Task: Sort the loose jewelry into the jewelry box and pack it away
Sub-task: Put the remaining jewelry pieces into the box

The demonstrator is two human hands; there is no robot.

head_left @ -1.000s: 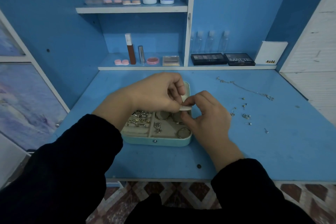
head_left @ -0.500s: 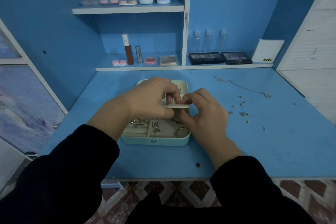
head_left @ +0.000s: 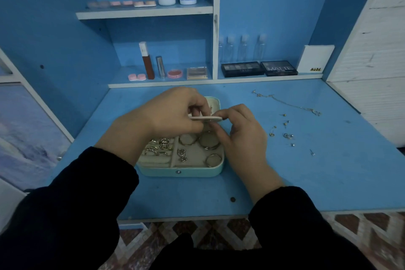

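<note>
The left hand [head_left: 173, 114] and right hand [head_left: 243, 133] are pinching a thin cream panel [head_left: 205, 118] at its 9 and 3 o'clock ends, above the jewelry box [head_left: 197, 171]. It is probably light and stiff, best held by the edges.

The desk [head_left: 328, 182] was blue. Behind it stood blue shelves [head_left: 144, 12] with white edges, and a white post [head_left: 215, 28] split them in two. The wall [head_left: 274, 6] at the back was blue too. On the right was a white wall of boards [head_left: 377, 50]. On the left was a cloudy purple picture [head_left: 26, 133]. The floor [head_left: 219, 232] had brown and white diamond tiles. The light was dim.
</note>
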